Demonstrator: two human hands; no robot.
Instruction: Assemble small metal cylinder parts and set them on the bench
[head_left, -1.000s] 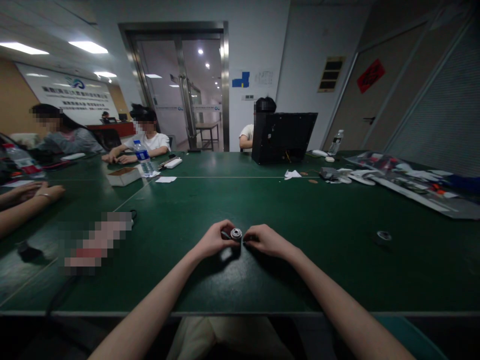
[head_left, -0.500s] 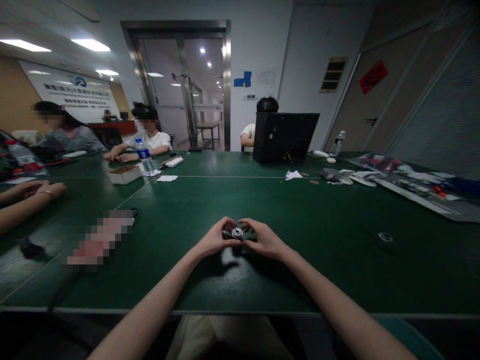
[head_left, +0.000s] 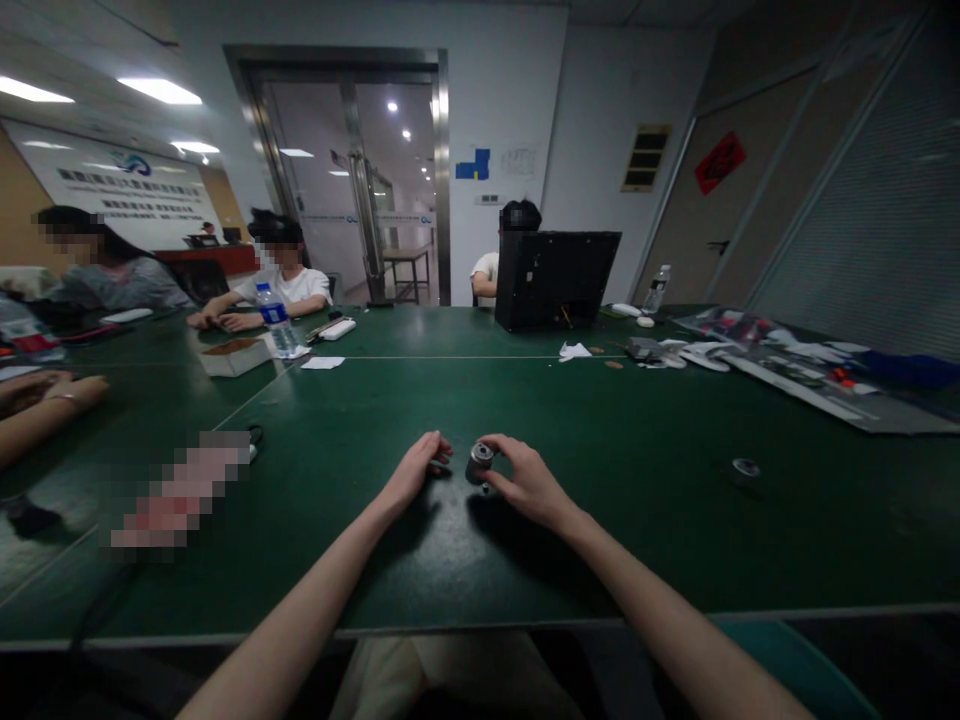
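In the head camera's view, your right hand (head_left: 529,482) holds a silver-gray metal cylinder (head_left: 478,467) between thumb and fingers above or on a green table (head_left: 360,415); whether its base touches the tabletop is hard to tell. The cylinder tilts slightly, its ringed end facing up. Your left hand (head_left: 417,472), fingers loosely curved and parted from the thumb, sits just left of the cylinder, apart from it. Well right of the cylinder lies a round metal part (head_left: 745,468); beyond the cylinder, to the left, stands a blue-capped water bottle (head_left: 277,322).
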